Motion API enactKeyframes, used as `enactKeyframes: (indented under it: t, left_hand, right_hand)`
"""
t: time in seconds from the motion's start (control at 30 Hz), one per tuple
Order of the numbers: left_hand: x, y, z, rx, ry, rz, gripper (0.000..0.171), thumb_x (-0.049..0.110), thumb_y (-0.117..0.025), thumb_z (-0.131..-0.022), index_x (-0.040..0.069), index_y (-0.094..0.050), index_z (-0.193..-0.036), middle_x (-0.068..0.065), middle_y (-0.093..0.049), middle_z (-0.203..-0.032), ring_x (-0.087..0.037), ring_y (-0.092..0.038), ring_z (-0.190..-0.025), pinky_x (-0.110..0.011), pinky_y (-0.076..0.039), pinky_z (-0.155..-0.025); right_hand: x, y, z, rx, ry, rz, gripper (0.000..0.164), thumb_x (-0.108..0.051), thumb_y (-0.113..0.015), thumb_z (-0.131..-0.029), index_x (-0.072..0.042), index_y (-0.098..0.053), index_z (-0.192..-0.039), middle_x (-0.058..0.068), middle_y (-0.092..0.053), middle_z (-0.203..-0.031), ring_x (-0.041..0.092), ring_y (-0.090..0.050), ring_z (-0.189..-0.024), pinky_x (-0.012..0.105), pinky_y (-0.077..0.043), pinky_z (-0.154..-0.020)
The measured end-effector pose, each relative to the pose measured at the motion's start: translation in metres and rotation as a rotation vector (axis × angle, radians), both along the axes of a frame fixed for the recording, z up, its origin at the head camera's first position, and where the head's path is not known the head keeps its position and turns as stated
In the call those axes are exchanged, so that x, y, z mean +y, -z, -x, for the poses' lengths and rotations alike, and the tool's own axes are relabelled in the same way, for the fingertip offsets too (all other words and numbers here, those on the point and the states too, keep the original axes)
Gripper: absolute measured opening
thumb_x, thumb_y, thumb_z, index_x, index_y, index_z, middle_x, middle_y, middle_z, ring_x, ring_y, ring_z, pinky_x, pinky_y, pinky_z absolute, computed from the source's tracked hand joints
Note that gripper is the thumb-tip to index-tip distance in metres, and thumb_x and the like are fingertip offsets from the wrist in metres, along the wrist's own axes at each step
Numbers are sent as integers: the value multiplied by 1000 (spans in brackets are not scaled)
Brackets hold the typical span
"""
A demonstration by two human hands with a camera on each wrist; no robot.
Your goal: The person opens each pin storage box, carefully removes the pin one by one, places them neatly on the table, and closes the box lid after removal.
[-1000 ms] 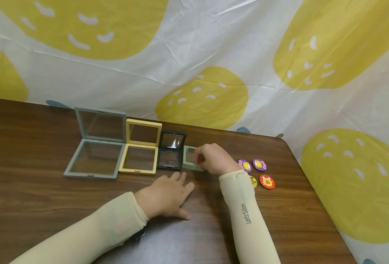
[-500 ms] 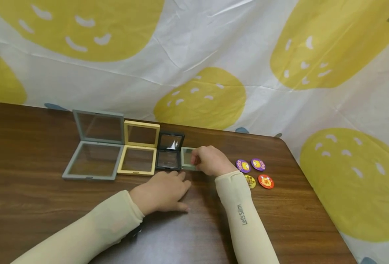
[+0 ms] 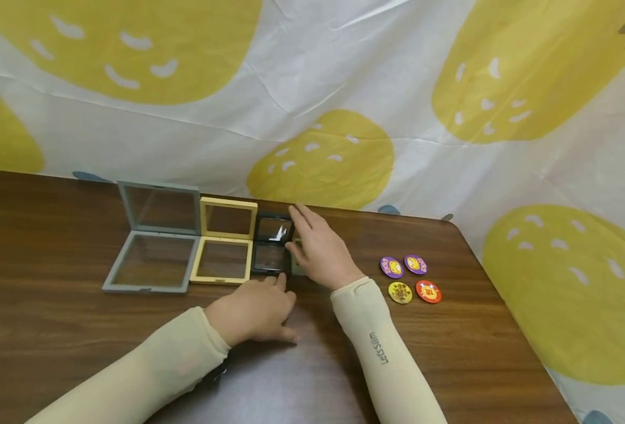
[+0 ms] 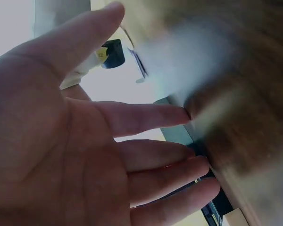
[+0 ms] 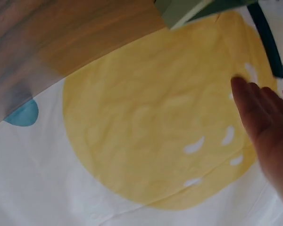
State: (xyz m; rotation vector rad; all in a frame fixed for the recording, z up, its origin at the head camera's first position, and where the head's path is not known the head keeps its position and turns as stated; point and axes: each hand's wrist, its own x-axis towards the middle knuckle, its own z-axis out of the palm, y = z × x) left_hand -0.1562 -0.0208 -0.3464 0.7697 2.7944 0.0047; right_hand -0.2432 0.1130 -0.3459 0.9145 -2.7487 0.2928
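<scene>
My left hand (image 3: 251, 312) is spread low over the table, its fingertips right at the front edge of the small black display frame (image 3: 268, 257). In the left wrist view its fingers (image 4: 155, 115) are straight, beside the frames' front edges. My right hand (image 3: 320, 250) has its fingers extended by the right side of the black frame's raised lid (image 3: 274, 229), holding nothing. It mostly covers the small green frame (image 3: 296, 268). The right wrist view shows a corner of the green frame (image 5: 193, 12) and the dark lid edge (image 5: 269, 42) beyond the fingertips.
Left of the black frame stand a yellow frame (image 3: 206, 280) and a larger grey frame (image 3: 148, 289), both with lids raised. Two purple discs (image 3: 392, 267), a yellow disc (image 3: 400, 292) and a red disc (image 3: 428, 291) lie to the right. A lemon-print cloth (image 3: 211, 135) hangs behind the table.
My right hand has left the green frame, where its fingers were curled, and moved up and left to the black frame's lid with fingers straightened. My left hand has shifted slightly left.
</scene>
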Motion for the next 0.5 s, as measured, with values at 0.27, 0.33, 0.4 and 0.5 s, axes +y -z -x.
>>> enactKeyframes:
  t: [0.27,0.33,0.4,0.5]
  left_hand:
    - [1,3,-1,-18,-22,7,78,59,-63,-81,5,-49,-136,-26,-44,-143,-38,-42,-134,-47,-41,-104]
    - [2,4,-1,-16,-25,10,78,59,-63,-81,5,-49,-136,-26,-44,-143,-37,-42,-134,-47,-42,-103]
    - [2,4,-1,-13,-26,14,78,59,-63,-81,5,-49,-136,-26,-44,-143,-37,-43,-134,-47,-44,-102]
    - [1,3,-2,-10,-26,15,77,58,-64,-81,4,-49,-135,-26,-45,-142,-36,-44,-133,-46,-44,-100]
  right_hand:
    - [-4,6,0,118,-73,20,46,-23,-59,-94,-6,-50,-137,11,-52,-141,26,-52,-127,40,-42,-105]
    - [-4,6,1,172,-83,60,37,-22,-60,-93,-8,-58,-128,8,-61,-129,24,-59,-117,38,-46,-100]
    - [-5,6,1,213,-93,100,26,-21,-61,-92,-11,-65,-116,4,-68,-115,21,-64,-104,36,-49,-92]
    - [-6,6,1,224,-103,131,14,-20,-63,-91,-15,-69,-102,-1,-71,-98,17,-65,-89,32,-51,-81]
